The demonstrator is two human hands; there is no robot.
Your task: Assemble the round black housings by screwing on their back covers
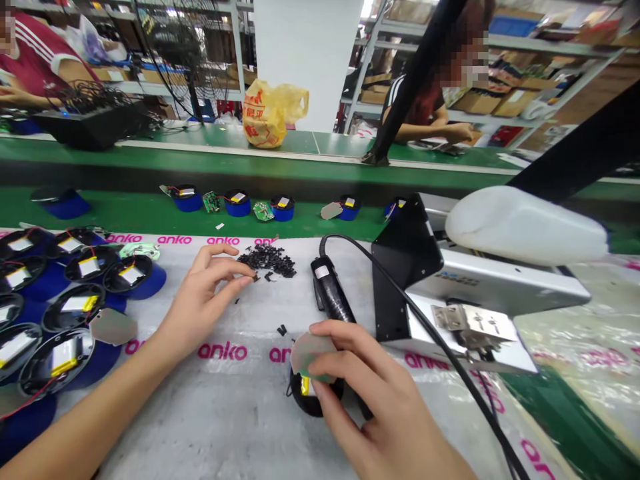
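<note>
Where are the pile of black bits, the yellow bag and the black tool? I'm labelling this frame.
black bits (269,259), head view, middle of the pile.
yellow bag (267,113), head view, its front.
black tool (333,295), head view, its body.

Black parts heap (269,259), blue-rimmed black shells (131,275), pink-lettered clear plastic sheet (220,350), green belt (150,212), yellow bag (267,113).

Illumination is bright and even, coming from overhead; shadows under the left hand (207,293) and right hand (370,400) are soft and faint. Mild glare sits on the clear plastic sheet printed with pink lettering (575,347) and on the white rounded plastic housing (525,227). Wide-angle distortion bows the green conveyor belt (150,213) and the shelving towards the edges. Faces are pixelated. Foreground focus is sharp; distant shelving is slightly soft.
</note>
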